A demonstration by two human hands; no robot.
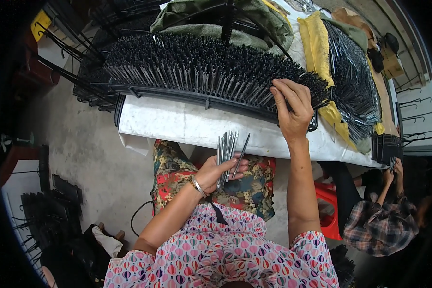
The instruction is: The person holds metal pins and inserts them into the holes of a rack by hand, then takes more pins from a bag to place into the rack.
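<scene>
My left hand (210, 174), palm up and with a bracelet at the wrist, holds a bundle of thin grey metal rods (228, 149) between thumb and palm. One or two rods lie apart from the bundle, across the fingers. Past the table's near edge, my right hand (294, 108) reaches to the right part of a long black perforated rack (192, 98). Its thumb and fingertips pinch together at the rods there; what lies between them is too small to make out. Dense rows of upright dark rods (192, 69) fill the rack.
White cloth (177, 122) covers the table. A pile of similar rods (353, 77) lies on yellow sacking (317, 48) at the right; green sacking (211, 36) lies behind. A patterned cushion (254, 187) is below my left hand. A co-worker (381, 223) sits right, near a red stool (327, 211).
</scene>
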